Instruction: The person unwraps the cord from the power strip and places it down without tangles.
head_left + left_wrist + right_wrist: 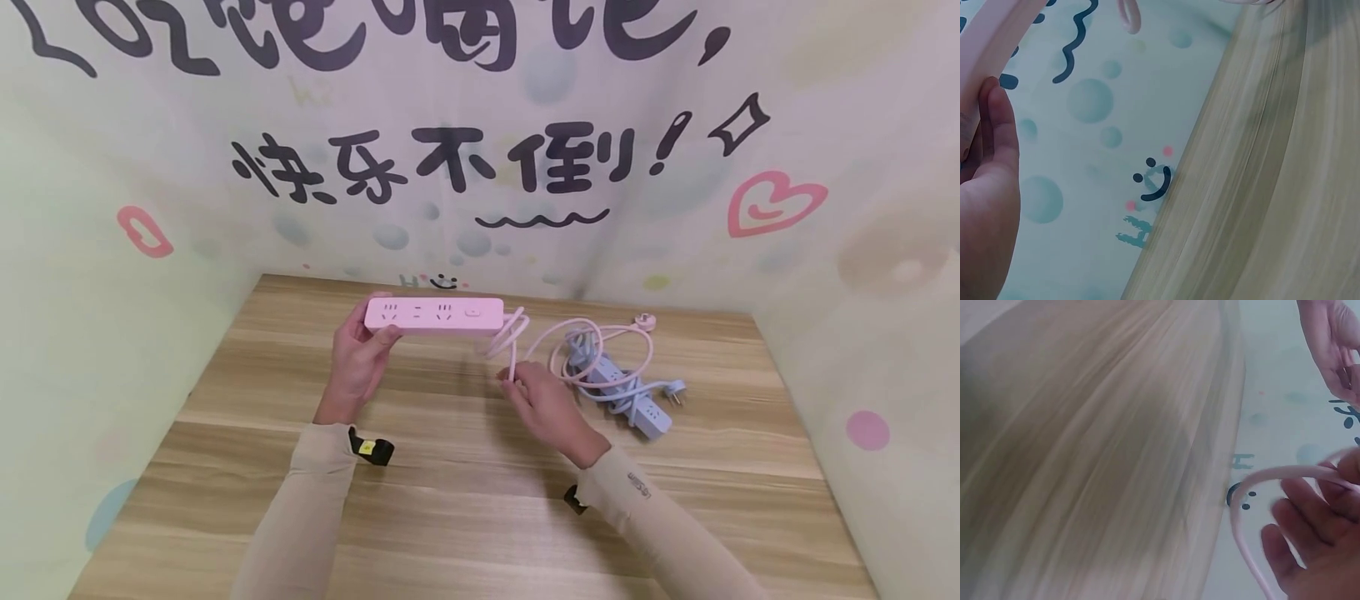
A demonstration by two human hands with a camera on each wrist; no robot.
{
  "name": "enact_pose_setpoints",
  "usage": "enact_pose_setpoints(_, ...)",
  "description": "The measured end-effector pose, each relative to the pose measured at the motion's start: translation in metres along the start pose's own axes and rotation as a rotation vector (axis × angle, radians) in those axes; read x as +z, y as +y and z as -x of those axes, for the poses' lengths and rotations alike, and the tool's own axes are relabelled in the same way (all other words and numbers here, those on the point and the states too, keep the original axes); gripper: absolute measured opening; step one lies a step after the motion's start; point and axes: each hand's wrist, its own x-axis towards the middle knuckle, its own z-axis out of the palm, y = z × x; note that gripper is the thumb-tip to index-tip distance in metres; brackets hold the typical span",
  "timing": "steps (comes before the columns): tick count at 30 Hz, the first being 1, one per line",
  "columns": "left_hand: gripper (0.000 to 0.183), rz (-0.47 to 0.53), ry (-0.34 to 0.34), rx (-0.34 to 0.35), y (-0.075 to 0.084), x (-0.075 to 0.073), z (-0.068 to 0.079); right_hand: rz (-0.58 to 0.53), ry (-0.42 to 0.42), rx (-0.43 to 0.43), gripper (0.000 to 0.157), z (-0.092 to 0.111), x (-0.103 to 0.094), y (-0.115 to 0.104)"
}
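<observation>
My left hand (360, 360) grips a pink power strip (435, 315) by its left end, the socket face turned toward the head camera. In the left wrist view, the fingers (1002, 119) lie along the strip's edge. A pink cord (512, 337) leaves the strip's right end in loose coils. My right hand (547, 408) pinches this cord just right of the strip; in the right wrist view the cord (1241, 519) bends in an arc from between the fingers. More of it loops rightward to a pink plug (643, 322).
A blue power strip (649, 419), wrapped in its own cord, lies on the wooden table (450, 517) right of my right hand, under the pink loops. Its plug (676, 388) points right. A printed wall sheet (420, 242) stands along the table's back edge.
</observation>
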Motion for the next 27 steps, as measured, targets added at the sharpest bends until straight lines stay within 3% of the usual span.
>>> enact_pose_setpoints(3,0.039,-0.005,0.024,-0.002,0.001,0.001,0.000,0.033,-0.061,-0.022,0.015,0.009,-0.005,0.002)
enact_pose_setpoints(9,0.040,0.002,0.070,0.022,-0.002,-0.001,-0.001,-0.096,-0.159,0.042,0.022,0.030,-0.020,-0.001)
enact_pose_setpoints(15,0.040,-0.018,0.117,0.021,-0.002,-0.002,-0.002,-0.106,-0.090,0.038,0.023,0.047,-0.035,-0.009)
enact_pose_setpoints(22,0.040,-0.069,0.147,0.000,0.000,-0.002,-0.001,-0.090,0.125,-0.320,0.016,0.049,-0.060,-0.021)
enact_pose_setpoints(27,0.042,-0.103,0.166,-0.012,0.000,-0.001,-0.001,-0.099,0.189,-0.500,0.018,0.039,-0.085,-0.031)
